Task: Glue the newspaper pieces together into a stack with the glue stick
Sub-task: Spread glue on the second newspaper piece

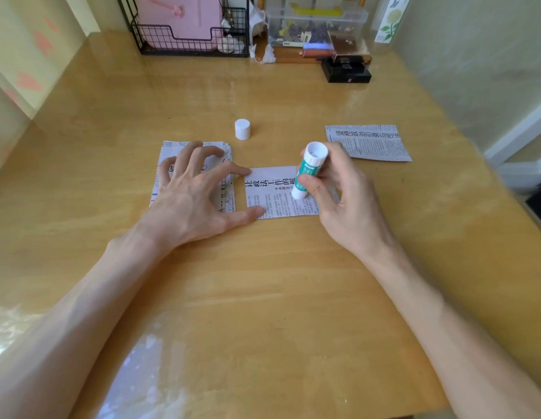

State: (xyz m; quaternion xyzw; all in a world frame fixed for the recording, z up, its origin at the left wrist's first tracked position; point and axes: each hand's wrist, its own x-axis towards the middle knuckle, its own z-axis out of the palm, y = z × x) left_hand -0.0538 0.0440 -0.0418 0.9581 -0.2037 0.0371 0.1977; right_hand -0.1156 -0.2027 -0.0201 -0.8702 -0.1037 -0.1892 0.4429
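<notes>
Glossy wooden desk (263,282): the right hand (338,189) clamps the glue stick (307,173), tip down on a newspaper piece (272,192). The left hand (190,189), fingers spread, pins that piece's edge and the stack (172,152) beside it. If they slip, the thin paper may drag or tear. The headline reads 让政法工作的根; the stick's label is illegible.
</notes>
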